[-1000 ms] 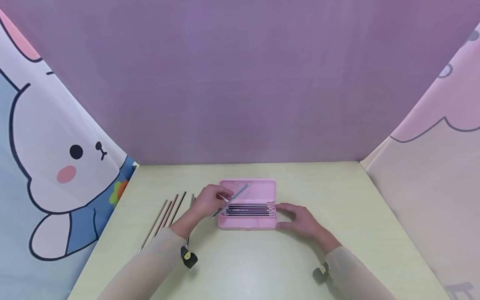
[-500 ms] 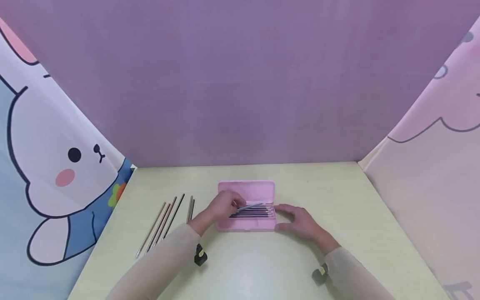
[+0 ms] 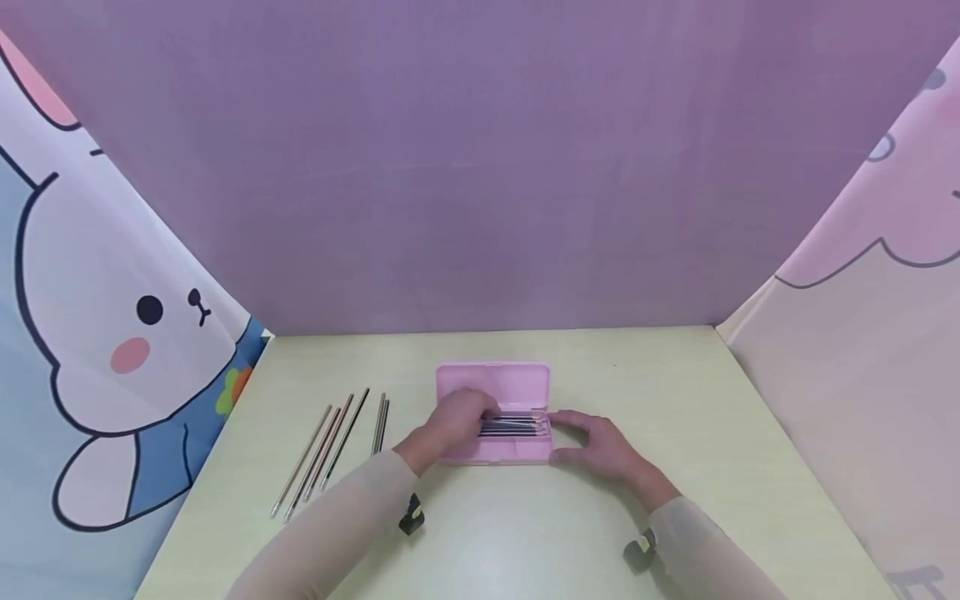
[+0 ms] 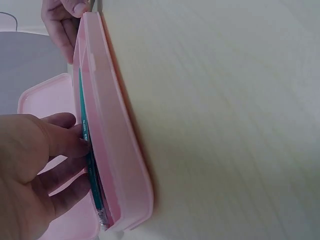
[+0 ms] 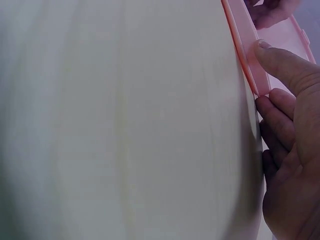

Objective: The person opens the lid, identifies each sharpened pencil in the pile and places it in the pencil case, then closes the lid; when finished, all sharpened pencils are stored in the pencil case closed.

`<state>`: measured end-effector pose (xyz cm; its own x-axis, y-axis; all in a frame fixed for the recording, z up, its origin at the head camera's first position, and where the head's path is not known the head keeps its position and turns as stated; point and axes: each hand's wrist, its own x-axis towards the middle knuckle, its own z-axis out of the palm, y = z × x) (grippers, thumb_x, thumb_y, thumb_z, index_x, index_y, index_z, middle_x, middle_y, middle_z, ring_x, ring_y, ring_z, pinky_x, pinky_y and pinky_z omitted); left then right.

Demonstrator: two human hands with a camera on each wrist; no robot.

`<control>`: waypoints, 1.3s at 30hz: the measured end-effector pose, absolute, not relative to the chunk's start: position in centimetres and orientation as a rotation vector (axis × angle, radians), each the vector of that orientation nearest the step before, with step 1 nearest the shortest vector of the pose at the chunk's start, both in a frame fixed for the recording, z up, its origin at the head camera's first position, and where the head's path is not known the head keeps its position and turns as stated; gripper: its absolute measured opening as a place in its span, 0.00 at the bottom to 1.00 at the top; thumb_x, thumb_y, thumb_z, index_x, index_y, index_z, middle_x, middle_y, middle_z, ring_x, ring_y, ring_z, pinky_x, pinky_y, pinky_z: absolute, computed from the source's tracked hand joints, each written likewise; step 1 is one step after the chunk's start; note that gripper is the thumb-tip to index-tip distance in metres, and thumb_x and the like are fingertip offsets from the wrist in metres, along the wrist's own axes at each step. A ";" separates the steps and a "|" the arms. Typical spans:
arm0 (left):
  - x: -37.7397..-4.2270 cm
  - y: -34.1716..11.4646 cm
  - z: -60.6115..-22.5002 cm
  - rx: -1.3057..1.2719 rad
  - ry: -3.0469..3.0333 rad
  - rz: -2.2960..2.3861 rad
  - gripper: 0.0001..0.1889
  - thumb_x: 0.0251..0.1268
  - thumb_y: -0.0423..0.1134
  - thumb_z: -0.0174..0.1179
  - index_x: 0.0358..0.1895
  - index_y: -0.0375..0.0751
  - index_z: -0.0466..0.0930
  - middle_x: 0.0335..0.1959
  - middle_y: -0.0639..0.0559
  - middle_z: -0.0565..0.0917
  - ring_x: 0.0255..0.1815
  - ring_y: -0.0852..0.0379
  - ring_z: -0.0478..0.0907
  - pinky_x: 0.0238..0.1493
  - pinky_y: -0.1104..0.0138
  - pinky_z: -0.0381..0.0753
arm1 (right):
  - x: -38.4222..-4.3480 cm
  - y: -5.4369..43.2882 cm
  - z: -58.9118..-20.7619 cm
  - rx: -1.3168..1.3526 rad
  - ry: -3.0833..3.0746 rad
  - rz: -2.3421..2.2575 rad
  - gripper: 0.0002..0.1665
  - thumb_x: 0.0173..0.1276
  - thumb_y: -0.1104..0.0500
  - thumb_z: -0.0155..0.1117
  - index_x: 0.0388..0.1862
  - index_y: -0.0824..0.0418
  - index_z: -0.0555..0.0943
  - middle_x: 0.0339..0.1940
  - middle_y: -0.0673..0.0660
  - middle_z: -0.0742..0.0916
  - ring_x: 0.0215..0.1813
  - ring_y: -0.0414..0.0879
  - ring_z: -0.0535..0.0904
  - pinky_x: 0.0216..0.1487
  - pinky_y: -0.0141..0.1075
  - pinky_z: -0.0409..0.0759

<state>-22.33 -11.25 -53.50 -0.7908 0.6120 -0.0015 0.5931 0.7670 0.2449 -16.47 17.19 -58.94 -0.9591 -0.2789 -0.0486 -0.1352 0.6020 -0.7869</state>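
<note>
A pink pencil case (image 3: 495,451) lies with its lid (image 3: 517,383) raised at the back. Dark pencils (image 3: 513,425) lie side by side inside. My left hand (image 3: 461,417) reaches over the left part of the case. In the left wrist view, its thumb and fingers pinch a green pencil (image 4: 93,175) with a metal ferrule, lying along the case's long side. My right hand (image 3: 600,446) holds the case's right end, the thumb (image 5: 275,57) against the front wall and the other fingers around the end. The left hand hides the pencils' left ends in the head view.
Several loose pencils (image 3: 322,450) lie slanted on the table (image 3: 525,533) to the left of the case, two of them (image 3: 381,425) close to my left forearm. A purple panel (image 3: 480,167) stands behind the table, with printed cloths at both sides.
My left hand has moved right and down with the pencil, from a slant above the case to inside it. The right hand keeps its place at the case's end.
</note>
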 end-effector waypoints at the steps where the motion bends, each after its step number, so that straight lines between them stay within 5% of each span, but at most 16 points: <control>1: -22.3 -11.2 -53.6 0.973 2.880 0.364 0.19 0.62 0.22 0.59 0.46 0.48 0.92 0.43 0.57 0.91 0.48 0.58 0.86 0.56 0.63 0.84 | -16.5 17.2 -59.0 -0.347 2.661 -1.282 0.40 0.55 0.43 0.81 0.68 0.37 0.78 0.71 0.46 0.80 0.77 0.55 0.69 0.79 0.59 0.61; 16: -20.9 -12.8 -52.4 0.864 2.933 0.488 0.14 0.68 0.32 0.60 0.53 0.45 0.88 0.51 0.53 0.89 0.54 0.55 0.85 0.60 0.61 0.83 | -16.8 17.0 -58.9 -0.394 2.684 -1.205 0.40 0.56 0.44 0.81 0.68 0.41 0.79 0.70 0.47 0.81 0.76 0.55 0.71 0.77 0.58 0.65; 23: -20.0 -16.5 -50.9 0.591 2.976 0.909 0.14 0.67 0.34 0.61 0.54 0.41 0.86 0.41 0.51 0.88 0.32 0.62 0.81 0.34 0.68 0.83 | -17.1 17.0 -58.2 -0.531 2.748 -1.146 0.39 0.55 0.47 0.82 0.67 0.49 0.80 0.67 0.52 0.84 0.72 0.59 0.75 0.74 0.60 0.68; 29: -19.4 -19.4 -50.5 0.314 2.872 1.126 0.16 0.68 0.35 0.62 0.57 0.38 0.84 0.40 0.48 0.88 0.28 0.59 0.82 0.26 0.69 0.81 | -17.0 17.3 -57.6 -0.549 2.755 -1.123 0.39 0.57 0.46 0.81 0.67 0.54 0.81 0.65 0.55 0.85 0.70 0.60 0.76 0.72 0.59 0.72; 39: -18.9 -20.2 -51.0 -0.053 2.450 1.345 0.30 0.75 0.46 0.59 0.73 0.32 0.67 0.58 0.34 0.81 0.44 0.44 0.84 0.35 0.58 0.90 | -17.7 16.9 -56.3 -0.326 2.455 -1.500 0.36 0.72 0.57 0.68 0.74 0.67 0.69 0.61 0.68 0.84 0.53 0.57 0.86 0.48 0.45 0.88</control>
